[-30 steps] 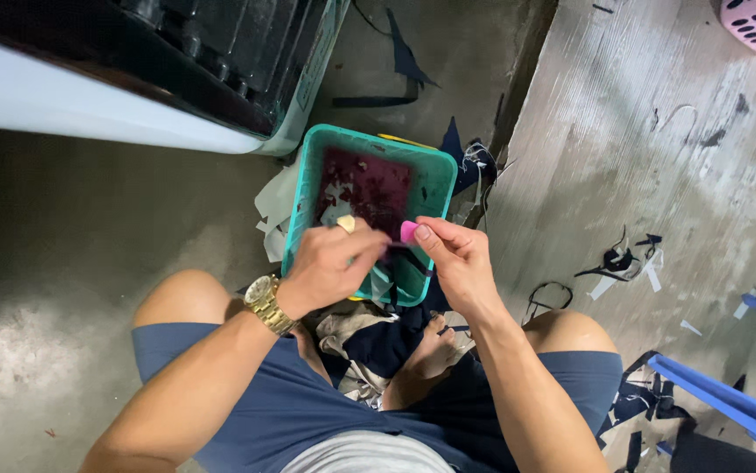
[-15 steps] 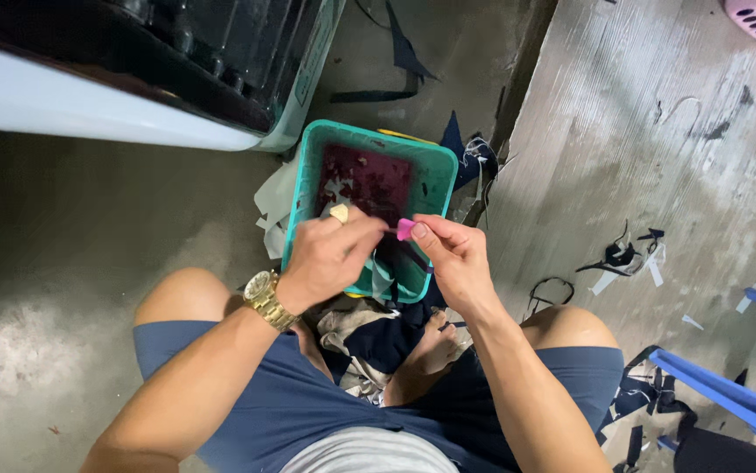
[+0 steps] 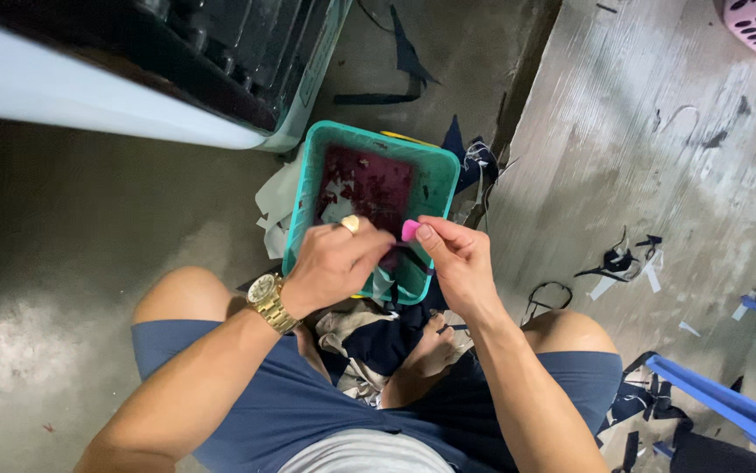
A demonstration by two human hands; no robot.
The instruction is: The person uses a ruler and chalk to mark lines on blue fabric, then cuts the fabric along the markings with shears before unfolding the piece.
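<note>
Both hands [image 3: 395, 258] over a teal bin [image 3: 308, 188], pink piece [image 3: 409, 230] pinched between them.

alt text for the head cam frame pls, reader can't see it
A seated person's left hand and right hand meet over a teal plastic basket on a concrete floor; the right fingers pinch a small pink object. Fabric scraps lie around.

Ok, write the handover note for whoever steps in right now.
Left hand: fingers closed, meeting the right hand over the teal tray; what it grips is hidden.
Right hand: pinching a small pink piece at the fingertips.
Tray sits on the floor between the knees, with dark red contents and pale scraps inside.
Fabric pile lies under the hands, by the foot.
Done: cannot tell.
Left: pink piece not yet put down.
</note>
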